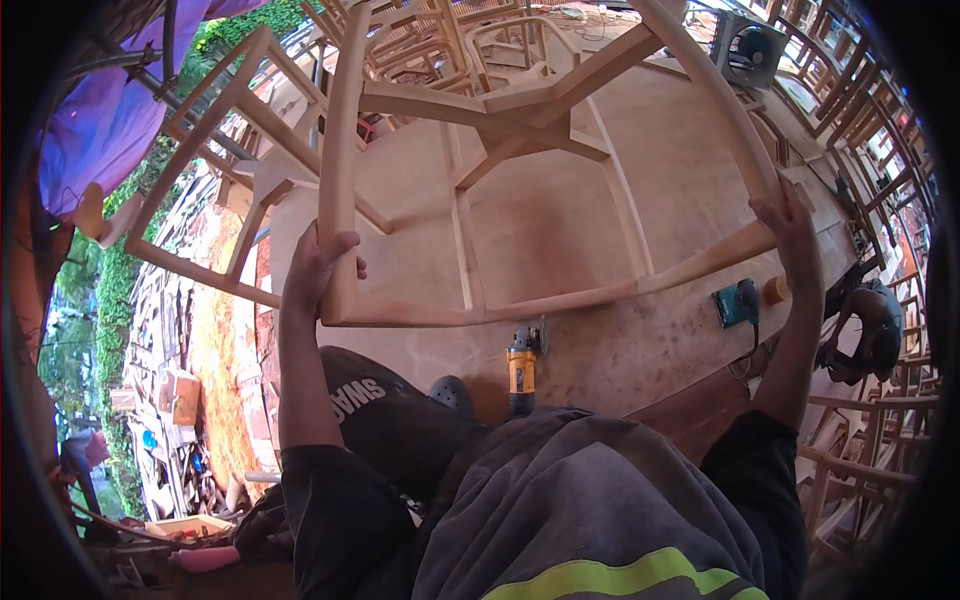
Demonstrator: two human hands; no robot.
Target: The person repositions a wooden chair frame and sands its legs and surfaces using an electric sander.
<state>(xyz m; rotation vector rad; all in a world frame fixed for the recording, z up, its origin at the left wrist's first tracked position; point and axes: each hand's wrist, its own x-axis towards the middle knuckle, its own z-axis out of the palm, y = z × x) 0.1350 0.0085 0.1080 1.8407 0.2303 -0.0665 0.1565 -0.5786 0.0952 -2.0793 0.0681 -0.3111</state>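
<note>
A bare wooden chair frame (530, 128) is held up in front of me, tilted, with crossed braces in its middle. My left hand (322, 262) is closed around the thick left post near its lower corner. On the other side, my right hand (787, 222) grips the curved right post where it meets the lower rail; its fingers are partly hidden. Below the frame's lower rail, near my lap, is a yellow and black angle grinder (521, 370). A teal power tool (736, 303) with a cord lies close to my right forearm.
Another wooden chair frame (255, 105) stands at the left on the wooden work surface (590, 365). Several more frames (430, 45) are at the back. A box-shaped fan (748, 48) sits back right. At the far right, a person (868, 325) bends among stacked frames.
</note>
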